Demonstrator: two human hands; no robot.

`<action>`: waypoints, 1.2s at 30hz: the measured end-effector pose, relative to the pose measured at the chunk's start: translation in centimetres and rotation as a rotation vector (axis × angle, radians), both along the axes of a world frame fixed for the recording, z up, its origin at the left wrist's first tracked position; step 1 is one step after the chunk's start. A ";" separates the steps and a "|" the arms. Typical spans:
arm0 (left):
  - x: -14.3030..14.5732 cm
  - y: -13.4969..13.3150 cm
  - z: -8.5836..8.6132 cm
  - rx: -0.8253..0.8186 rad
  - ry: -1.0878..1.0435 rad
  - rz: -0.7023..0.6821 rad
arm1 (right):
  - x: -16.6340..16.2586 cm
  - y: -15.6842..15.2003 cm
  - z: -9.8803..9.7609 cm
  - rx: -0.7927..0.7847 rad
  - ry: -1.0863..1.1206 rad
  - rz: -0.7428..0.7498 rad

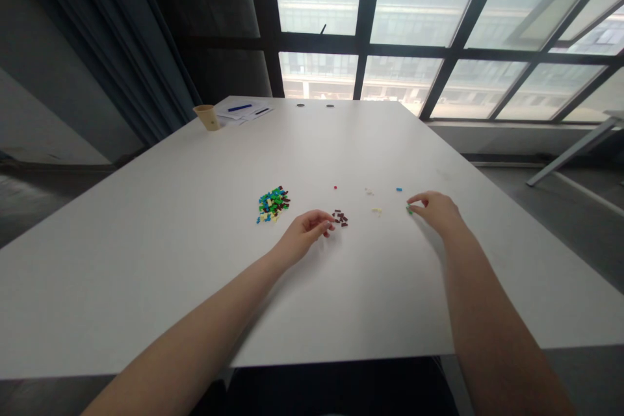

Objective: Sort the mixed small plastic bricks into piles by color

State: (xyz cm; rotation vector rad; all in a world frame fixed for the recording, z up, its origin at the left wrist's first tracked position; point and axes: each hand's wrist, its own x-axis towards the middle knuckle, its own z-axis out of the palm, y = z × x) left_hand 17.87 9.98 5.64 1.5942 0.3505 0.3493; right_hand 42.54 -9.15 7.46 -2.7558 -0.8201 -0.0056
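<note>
My left hand (308,232) hovers just left of a small group of dark brown toy bricks (344,224), its thumb and fingers curled close together. Whatever is between those fingertips, if anything, is too small to make out. On the right, my right hand (435,209) has its thumb and fingers around a small green toy brick (409,210) at the table surface. Just above it lies a blue brick (398,190). A mixed pile of green, blue, brown and cream bricks (273,203) sits beyond and left of my left hand.
Between the hands lie cream bricks (377,210), white bricks (369,192) and one red brick (335,188) on the white table (312,149). A paper cup (207,118), papers (238,116) and a blue pen (240,108) stand at the far left.
</note>
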 end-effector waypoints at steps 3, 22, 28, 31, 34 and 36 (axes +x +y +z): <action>0.0 -0.2 0.5 -0.013 0.001 -0.015 | 1.7 -0.5 -1.3 -0.079 0.110 -0.033; -1.1 3.4 2.0 -0.030 -0.089 0.306 | 0.8 -0.7 -0.9 0.314 -0.011 -0.058; -1.8 6.1 2.1 -0.072 -0.085 0.551 | 0.9 -0.7 -2.2 0.041 0.078 0.034; -1.7 6.1 1.9 -0.077 -0.071 0.537 | 1.3 -0.8 -2.6 -0.041 0.110 0.027; -1.6 5.7 1.9 -0.060 -0.067 0.488 | 1.5 -0.9 -2.6 -0.055 0.114 0.020; -1.6 5.6 1.9 -0.052 -0.065 0.471 | 1.5 -0.9 -2.5 -0.056 0.110 0.014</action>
